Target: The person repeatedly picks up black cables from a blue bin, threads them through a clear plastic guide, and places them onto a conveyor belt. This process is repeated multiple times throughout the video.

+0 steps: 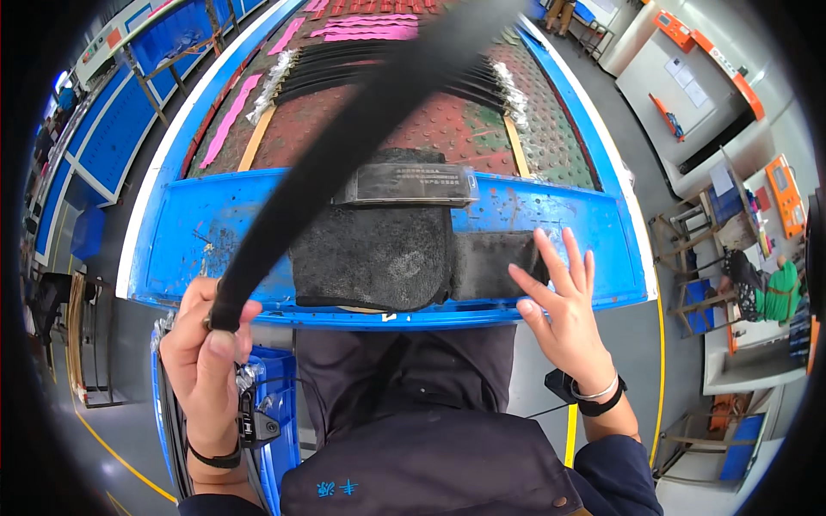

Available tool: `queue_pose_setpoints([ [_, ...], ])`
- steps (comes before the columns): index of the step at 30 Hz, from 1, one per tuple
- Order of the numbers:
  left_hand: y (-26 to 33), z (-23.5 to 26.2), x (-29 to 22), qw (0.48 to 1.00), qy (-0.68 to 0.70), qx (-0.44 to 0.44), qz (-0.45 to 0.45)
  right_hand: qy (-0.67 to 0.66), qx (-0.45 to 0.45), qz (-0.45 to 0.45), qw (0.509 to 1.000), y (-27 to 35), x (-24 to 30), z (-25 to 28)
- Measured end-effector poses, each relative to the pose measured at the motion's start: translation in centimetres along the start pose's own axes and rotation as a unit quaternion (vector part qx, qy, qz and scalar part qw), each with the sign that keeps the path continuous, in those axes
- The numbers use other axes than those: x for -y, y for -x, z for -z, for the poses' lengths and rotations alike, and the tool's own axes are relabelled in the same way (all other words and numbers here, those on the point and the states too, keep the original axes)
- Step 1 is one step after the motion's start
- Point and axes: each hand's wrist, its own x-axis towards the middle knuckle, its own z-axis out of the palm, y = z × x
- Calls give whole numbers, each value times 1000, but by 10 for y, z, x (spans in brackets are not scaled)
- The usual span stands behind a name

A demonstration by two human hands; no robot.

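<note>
My left hand (211, 344) pinches the lower end of a long, flat black strip (301, 198) between thumb and fingers. The strip slants up across the view to the upper right, where its far end blurs. My right hand (564, 305) holds nothing. Its fingers are spread at the right end of a dark, worn flat block (490, 265), and I cannot tell whether they touch it. Left of that block lies a larger black pad (370, 258) at the table's front edge. A grey box-shaped bar (413, 185) rests along the pad's far side, partly behind the strip.
The blue-edged table (594, 219) has a studded red and green top. Farther back lie several black strips (318, 77) with clear plastic at their ends, and pink wavy strips (370, 26). A blue crate (275, 404) stands below my left side. White machines (688, 95) stand at the right.
</note>
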Motion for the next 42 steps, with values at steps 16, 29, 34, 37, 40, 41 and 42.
queue_pose_setpoints([
  [16, 15, 49, 28, 984, -28, -164, -69, -21, -58, 42, 997, -58, 33, 14],
  [29, 22, 87, 25, 969, -25, -236, -68, -197, 50, 32, 979, -126, 39, 2],
  [34, 16, 82, 25, 969, -34, -234, -74, -478, -38, -36, 877, -107, 34, -3],
  [37, 11, 77, 18, 970, -91, -207, -88, -563, -123, -66, 815, -99, 31, -11],
  [40, 4, 68, 9, 973, -128, -161, -104, -748, -181, -37, 637, -78, 20, 8],
  [41, 2, 65, 6, 974, -138, -145, -102, -799, -173, -23, 576, -72, 12, 14],
  [42, -1, 61, 4, 976, -147, -127, -101, -820, -183, 1, 542, -66, 15, 21],
])
